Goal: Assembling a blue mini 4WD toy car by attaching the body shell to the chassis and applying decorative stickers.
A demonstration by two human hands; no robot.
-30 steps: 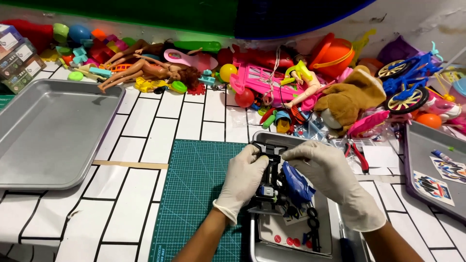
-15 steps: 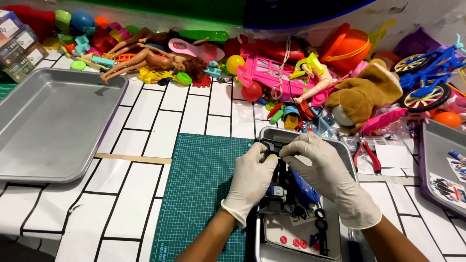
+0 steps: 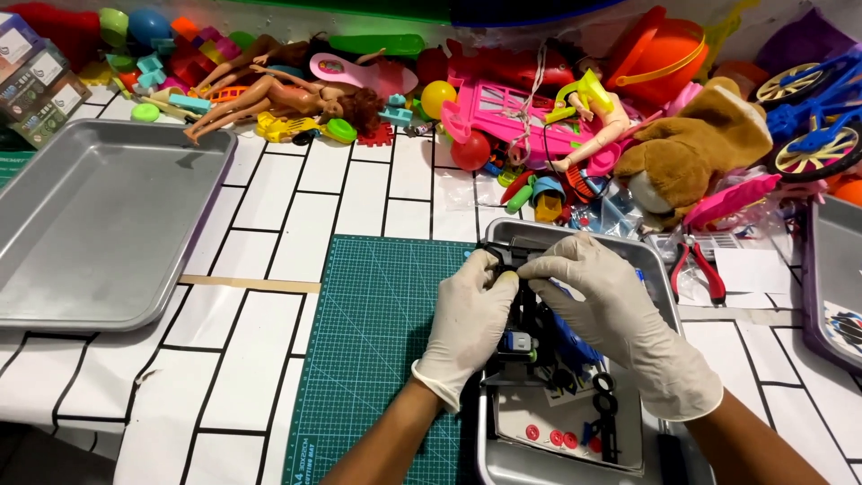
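While the head view looks down on the tiled table, the left hand [image 3: 469,316] and right hand [image 3: 611,314], both gloved, close together on a dark toy car frame [image 3: 530,334] held over a small metal tray [image 3: 575,235]. Loose black wheels [image 3: 600,395] and red pieces [image 3: 549,436] lie in the tray, so the toy seems partly apart, with pieces still separate. A green cutting mat [image 3: 373,346] lies just beside.

Far left edge: stacked boxed packages [image 3: 31,85], rectangular, dark grey and brown faces. White label [image 3: 718,242] by my pliers, possibly barcoded. Right tray [image 3: 822,296] holds a sticker sheet [image 3: 844,323].
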